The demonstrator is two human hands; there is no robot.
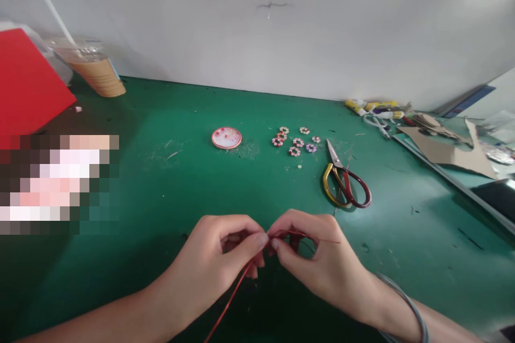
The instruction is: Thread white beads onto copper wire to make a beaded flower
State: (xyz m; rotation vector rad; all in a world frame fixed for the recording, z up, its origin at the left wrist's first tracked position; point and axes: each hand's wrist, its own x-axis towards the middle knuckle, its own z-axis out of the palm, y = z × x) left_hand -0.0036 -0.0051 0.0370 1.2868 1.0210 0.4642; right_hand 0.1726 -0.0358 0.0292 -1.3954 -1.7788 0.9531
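Thumb and fingers of my left hand (225,246) are closed on a thin red cord (231,298), which trails down toward the bottom edge of the view. My right hand (309,244) pinches the same cord right beside the left fingertips, and a thin end lies across its fingers. The fingertips of both hands nearly touch, so the bit of cord between them is mostly hidden. Beyond my hands lie several small beaded rings (298,142) in red, white and purple. A pair of scissors (346,182) with one yellow and one dark red handle rests near my right hand.
A small round dish (227,138) with a pink rim sits on the green table (169,112). At the left stand a drink cup (98,72) with a straw and a red sheet (28,80). Yellow-handled tools (374,108) and cut cardboard (446,150) lie at the right.
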